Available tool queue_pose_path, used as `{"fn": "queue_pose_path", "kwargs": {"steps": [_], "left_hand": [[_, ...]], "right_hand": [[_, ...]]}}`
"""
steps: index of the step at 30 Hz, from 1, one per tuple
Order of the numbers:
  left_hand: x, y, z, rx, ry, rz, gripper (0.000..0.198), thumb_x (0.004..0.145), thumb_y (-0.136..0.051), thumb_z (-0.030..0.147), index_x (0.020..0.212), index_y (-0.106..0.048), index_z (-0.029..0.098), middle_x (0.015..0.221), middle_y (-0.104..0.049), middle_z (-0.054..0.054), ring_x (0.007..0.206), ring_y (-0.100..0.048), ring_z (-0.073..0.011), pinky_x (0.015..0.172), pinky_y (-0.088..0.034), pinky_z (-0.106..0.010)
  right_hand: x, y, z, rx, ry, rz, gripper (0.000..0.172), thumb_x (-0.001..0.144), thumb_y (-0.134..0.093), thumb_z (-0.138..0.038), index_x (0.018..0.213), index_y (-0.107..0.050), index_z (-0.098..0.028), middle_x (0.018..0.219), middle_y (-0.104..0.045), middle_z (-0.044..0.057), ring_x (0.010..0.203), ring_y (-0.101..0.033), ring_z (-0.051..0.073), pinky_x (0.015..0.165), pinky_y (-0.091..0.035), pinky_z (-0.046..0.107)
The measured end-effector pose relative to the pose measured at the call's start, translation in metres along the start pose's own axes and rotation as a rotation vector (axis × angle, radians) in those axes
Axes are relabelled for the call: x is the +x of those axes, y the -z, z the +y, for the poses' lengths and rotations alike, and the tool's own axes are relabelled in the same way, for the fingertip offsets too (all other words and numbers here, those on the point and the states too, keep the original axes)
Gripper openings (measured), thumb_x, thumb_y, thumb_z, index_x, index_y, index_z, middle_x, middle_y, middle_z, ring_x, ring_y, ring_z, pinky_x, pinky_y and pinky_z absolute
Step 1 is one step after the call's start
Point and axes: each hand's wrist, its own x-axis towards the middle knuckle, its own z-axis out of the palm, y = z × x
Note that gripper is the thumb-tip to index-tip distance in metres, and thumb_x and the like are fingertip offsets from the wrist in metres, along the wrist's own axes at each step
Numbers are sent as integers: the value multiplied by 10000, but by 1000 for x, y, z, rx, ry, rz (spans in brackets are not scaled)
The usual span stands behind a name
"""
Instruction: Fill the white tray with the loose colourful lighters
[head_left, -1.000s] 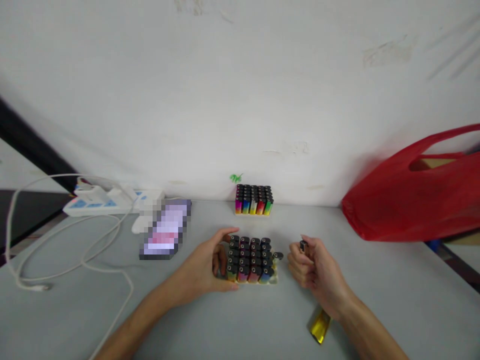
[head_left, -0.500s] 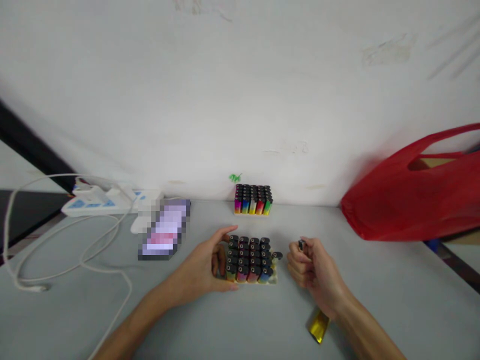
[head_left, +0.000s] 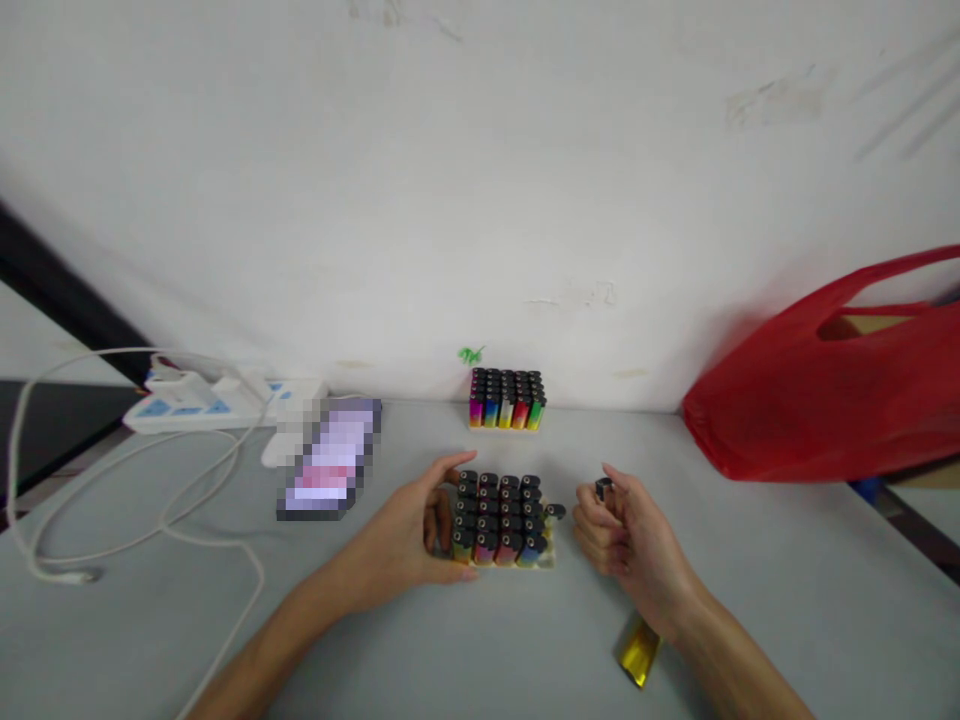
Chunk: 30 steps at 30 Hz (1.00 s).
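My left hand (head_left: 405, 530) reaches round the left side of a pale tray (head_left: 547, 561), thumb at its front edge and a finger at the back. Rows of upright, colourful lighters with black tops (head_left: 498, 515) fill most of that tray. In its rightmost column one lighter (head_left: 555, 511) stands alone, near the middle. Just to the right, my right hand (head_left: 630, 540) is closed round a lighter (head_left: 603, 487); only its dark top shows, the rest being hidden by the fingers. A shiny gold wrapper (head_left: 640, 655) lies under my right wrist.
A second tray of lighters (head_left: 507, 400) stands against the wall. To the left are a phone (head_left: 334, 455), a white power strip (head_left: 225, 400) and a looping white cable (head_left: 251, 560). A red bag (head_left: 810, 400) rests at the right on the grey table (head_left: 450, 650).
My right thumb has lifted slightly off the top of the lighter, so more of the dark top shows. My left hand and the trays have stayed put.
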Motion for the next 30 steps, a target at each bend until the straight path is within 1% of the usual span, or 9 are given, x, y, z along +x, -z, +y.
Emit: {"fn": "queue_pose_path", "kwargs": {"steps": [8, 12, 18, 21, 26, 30], "left_hand": [[0, 0, 0, -2, 9, -6, 1246, 677, -1039, 281, 1708, -340, 301, 1218, -707, -76, 1114, -731, -316, 981, -615, -459], [0, 0, 1, 3, 17, -4, 1230, 685, -1032, 274, 1705, -344, 295, 1217, -708, -78, 1134, -727, -321, 1003, -605, -466], [0, -1, 5, 10, 40, 10, 1234, 658, -1035, 245, 1687, -356, 299, 1263, -703, -90, 1165, -723, -335, 1031, -593, -490], [0, -1, 7, 20, 52, 10, 1237, 655, -1036, 242, 1684, -351, 288, 1270, -706, -97, 1180, -720, -343, 1046, -585, -504], [-1, -3, 9, -15, 68, 7, 1241, 655, -1032, 249, 1687, -344, 292, 1260, -707, -93, 1175, -722, -342, 1030, -592, -502], [-1, -3, 9, -2, 65, 11, 1235, 657, -1030, 249, 1686, -349, 298, 1271, -705, -90, 1171, -722, -336, 1034, -591, -501]], "right_hand": [[0, -1, 0, 19, -4, -14, 631, 917, -695, -698, 623, -346, -261, 575, -162, -117, 514, -69, 89, 442, -78, 261], [0, -1, -1, 24, -6, -16, 634, 915, -695, -701, 623, -345, -260, 578, -156, -118, 515, -67, 87, 439, -73, 256], [-2, -3, -2, -4, 14, -16, 620, 920, -693, -668, 618, -332, -264, 573, -163, -112, 515, -82, 94, 447, -84, 273], [-3, -3, 0, -15, 25, 13, 593, 929, -667, -644, 620, -329, -267, 572, -158, -113, 509, -82, 95, 445, -87, 279], [-5, -2, 3, -24, 40, 103, 501, 945, -622, -564, 640, -358, -267, 587, -156, -111, 517, -76, 103, 445, -87, 273], [-4, -3, 3, -5, 68, 114, 493, 920, -653, -549, 637, -362, -269, 584, -150, -113, 516, -66, 103, 439, -85, 271]]}}
